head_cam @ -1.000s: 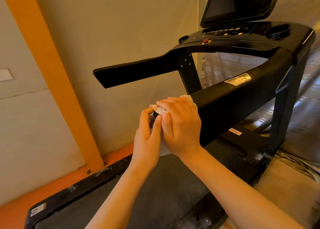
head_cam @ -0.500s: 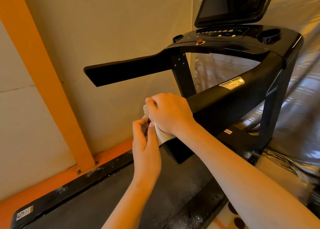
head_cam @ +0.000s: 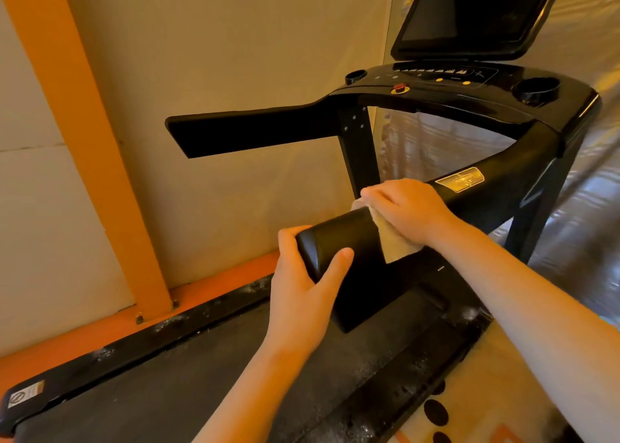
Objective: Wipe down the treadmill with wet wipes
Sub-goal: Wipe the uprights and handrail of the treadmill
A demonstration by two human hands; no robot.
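Observation:
A black treadmill fills the view, with its right handrail [head_cam: 349, 234] running toward me and its left handrail [head_cam: 255, 130] farther off. My left hand [head_cam: 302, 291] grips the near end of the right handrail, thumb on its side face. My right hand [head_cam: 407, 209] lies over the rail a little farther up, fingers curled over a white wet wipe [head_cam: 394, 241] that wraps the rail. One corner of the wipe hangs below the hand. Most of the wipe is hidden under my right hand.
The console [head_cam: 446, 80] with a red stop button, cup holders and a dark screen [head_cam: 476, 13] stands at the upper right. The running belt [head_cam: 201, 375] lies below my arms. A beige wall with an orange post [head_cam: 77, 117] is to the left, shiny sheeting to the right.
My right hand slid the wipe up the right handrail, away from its end. My left hand left the wipe and took hold of the rail's bare end.

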